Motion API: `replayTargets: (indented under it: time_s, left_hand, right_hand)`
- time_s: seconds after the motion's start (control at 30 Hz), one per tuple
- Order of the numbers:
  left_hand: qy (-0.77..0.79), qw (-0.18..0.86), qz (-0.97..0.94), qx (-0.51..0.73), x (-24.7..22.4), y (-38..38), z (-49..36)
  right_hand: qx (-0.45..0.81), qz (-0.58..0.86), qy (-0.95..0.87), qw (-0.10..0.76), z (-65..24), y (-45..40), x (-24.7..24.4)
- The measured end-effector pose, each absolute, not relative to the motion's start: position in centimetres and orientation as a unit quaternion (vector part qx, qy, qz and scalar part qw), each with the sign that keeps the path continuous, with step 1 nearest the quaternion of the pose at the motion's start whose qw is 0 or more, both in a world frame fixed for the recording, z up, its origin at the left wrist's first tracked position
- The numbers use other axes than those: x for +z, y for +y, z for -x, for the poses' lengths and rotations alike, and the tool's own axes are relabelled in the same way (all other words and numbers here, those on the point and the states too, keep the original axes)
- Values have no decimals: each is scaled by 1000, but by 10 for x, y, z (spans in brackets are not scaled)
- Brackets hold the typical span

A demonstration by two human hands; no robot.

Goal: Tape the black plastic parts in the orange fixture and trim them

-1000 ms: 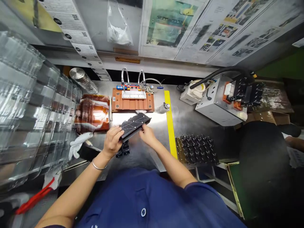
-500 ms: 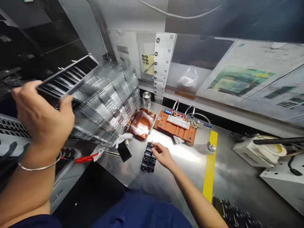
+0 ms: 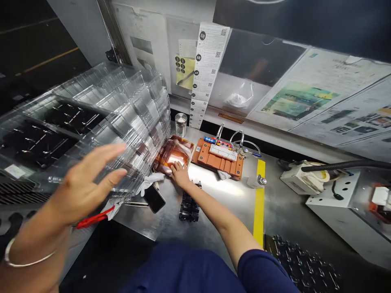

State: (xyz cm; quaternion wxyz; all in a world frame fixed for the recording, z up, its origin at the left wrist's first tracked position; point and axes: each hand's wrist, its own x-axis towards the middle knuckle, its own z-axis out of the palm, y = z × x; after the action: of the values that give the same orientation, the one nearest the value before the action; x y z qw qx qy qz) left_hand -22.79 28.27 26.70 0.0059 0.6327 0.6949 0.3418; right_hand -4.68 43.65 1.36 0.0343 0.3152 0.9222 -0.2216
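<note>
My left hand (image 3: 88,183) is raised at the left, fingers apart and holding nothing, in front of the stacked clear plastic trays (image 3: 134,106). Black parts (image 3: 73,116) lie in the top tray's compartments. My right hand (image 3: 180,174) rests with spread fingers on the near edge of a pack of amber film-like sheets (image 3: 174,154). Under my right forearm, a group of black molded pieces (image 3: 189,207) stands on the metal table, partly covered by the arm.
An orange-brown fixture (image 3: 218,158) with hoses stands at the back. Nearby are a lidded jar (image 3: 181,125), a small bottle (image 3: 257,181), a phone (image 3: 154,198), tweezers and red-handled tool (image 3: 95,218). More black parts (image 3: 302,264) lie lower right.
My left hand has let go of the black framed piece and moved lower and right. My right hand has left the black pieces and reached forward-left onto the amber sheets. The view has shifted.
</note>
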Motion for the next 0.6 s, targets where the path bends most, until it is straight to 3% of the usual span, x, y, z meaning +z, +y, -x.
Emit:
replayTargets:
  time_s: [0.1, 0.2, 0.33, 0.6]
  left_hand:
    - [712, 307, -519, 359, 196, 283, 203]
    - [754, 435, -314, 379, 115, 300, 194]
    - [761, 484, -118, 417, 54, 324, 186]
    - [694, 492, 5, 526, 26, 359, 192]
  right_hand:
    - [-243, -307, 920, 2, 41, 437, 7]
    - [-263, -325, 908, -3, 32, 445, 2]
    - [-280, -361, 889, -26, 20, 456, -5]
    - [-320, -374, 870, -37, 13, 466, -5]
